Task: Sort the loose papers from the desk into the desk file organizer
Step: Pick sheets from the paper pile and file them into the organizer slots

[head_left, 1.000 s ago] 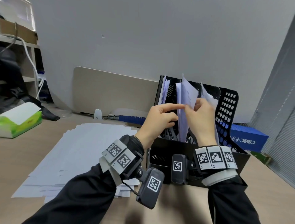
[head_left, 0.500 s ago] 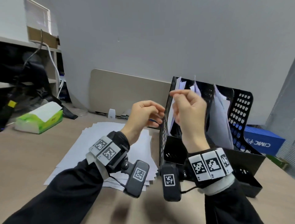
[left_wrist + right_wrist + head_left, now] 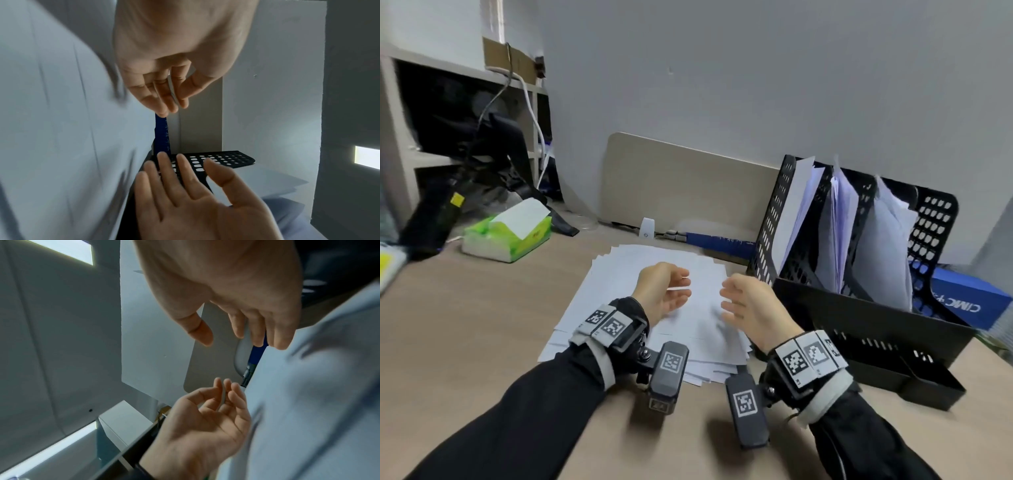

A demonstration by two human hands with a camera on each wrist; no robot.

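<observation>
Above one paper stack (image 3: 654, 274), two empty hands, three filled organizer (image 3: 866, 329) slots

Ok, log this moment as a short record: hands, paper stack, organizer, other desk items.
left hand: empty, fingers loosely curled, above the stack
right hand: empty, fingers relaxed, above the stack
loose papers: fanned white stack lying flat on the desk
file organizer: black, right of the stack, three upright slots holding sheets
other items: green tissue pack far left; blue box behind the organizer
</observation>
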